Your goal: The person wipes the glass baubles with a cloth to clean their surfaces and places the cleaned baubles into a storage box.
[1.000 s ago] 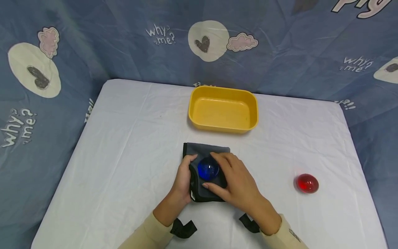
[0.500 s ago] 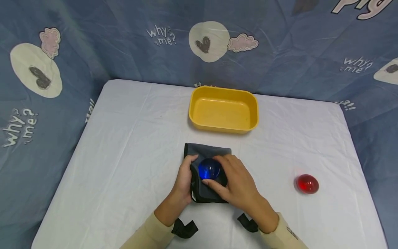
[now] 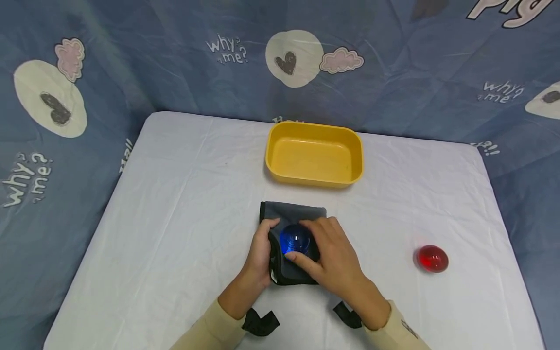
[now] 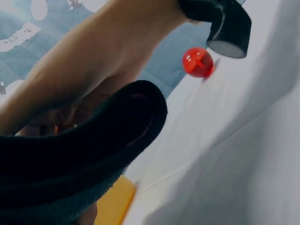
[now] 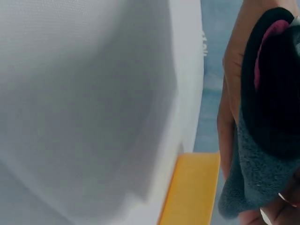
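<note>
A dark grey pouch (image 3: 292, 214) lies on the white table (image 3: 175, 204), in front of me. A shiny blue ball (image 3: 294, 239) sits at the pouch's mouth, half wrapped by its black rim. My left hand (image 3: 259, 257) grips the pouch's left edge. My right hand (image 3: 330, 257) curls round the ball, thumb and fingers on it. In the left wrist view the pouch's dark fabric (image 4: 79, 164) fills the lower left. The right wrist view shows the pouch (image 5: 267, 140) at the right edge.
A yellow tray (image 3: 314, 154) stands beyond the pouch, toward the table's far edge. A red ball (image 3: 432, 258) lies at the right, also seen as the red ball (image 4: 198, 62) in the left wrist view. Blue patterned cloth (image 3: 393, 58) hangs behind and beside the table.
My right hand has closed in a little, its thumb now against the blue ball. The pouch and left hand have barely shifted.
</note>
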### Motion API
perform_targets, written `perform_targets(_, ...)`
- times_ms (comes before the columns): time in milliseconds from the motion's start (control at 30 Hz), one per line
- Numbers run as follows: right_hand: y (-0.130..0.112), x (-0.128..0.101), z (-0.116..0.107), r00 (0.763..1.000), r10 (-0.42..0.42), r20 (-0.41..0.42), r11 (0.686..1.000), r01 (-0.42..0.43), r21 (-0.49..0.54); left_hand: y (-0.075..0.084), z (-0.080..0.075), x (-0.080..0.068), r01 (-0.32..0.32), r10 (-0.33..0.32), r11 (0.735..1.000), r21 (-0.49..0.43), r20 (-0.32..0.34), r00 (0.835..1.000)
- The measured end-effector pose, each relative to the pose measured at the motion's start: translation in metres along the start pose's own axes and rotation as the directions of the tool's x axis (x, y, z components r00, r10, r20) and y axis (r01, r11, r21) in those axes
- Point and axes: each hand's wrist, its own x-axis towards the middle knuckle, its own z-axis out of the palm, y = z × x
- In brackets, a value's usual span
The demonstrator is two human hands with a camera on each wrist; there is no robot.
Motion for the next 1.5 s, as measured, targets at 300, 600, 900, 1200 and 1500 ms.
perform_targets(300,-0.0001,-0.0025,-0.0042,0.994,-0.106,0.015,0.994,0.106,-0.003,0.0029,-0.0011,0.0015,-0.009,0.009,1.000,-0.013,0.012,1.000)
perform_targets(600,0.0012,0.0020,-0.0030,0.998,-0.054,-0.022,0.998,0.055,0.024,0.0023,-0.0017,0.0000,0.029,-0.029,1.000,0.009,0.015,0.999)
perform_targets(900,0.0046,0.0010,0.0039,0.996,0.003,-0.088,1.000,-0.001,0.025,-0.0001,0.0003,0.0002,0.029,-0.029,1.000,0.007,0.001,1.000)
perform_targets(1200,0.0049,-0.0017,0.0013,0.998,-0.060,-0.014,0.998,0.061,0.029,0.0025,-0.0005,0.0013,-0.014,0.014,1.000,-0.010,-0.027,1.000)
perform_targets(1500,0.0036,-0.0032,0.0009,0.993,-0.115,-0.014,0.993,0.115,-0.018,0.0009,-0.0016,0.0007,-0.013,0.013,1.000,-0.010,0.035,0.999)
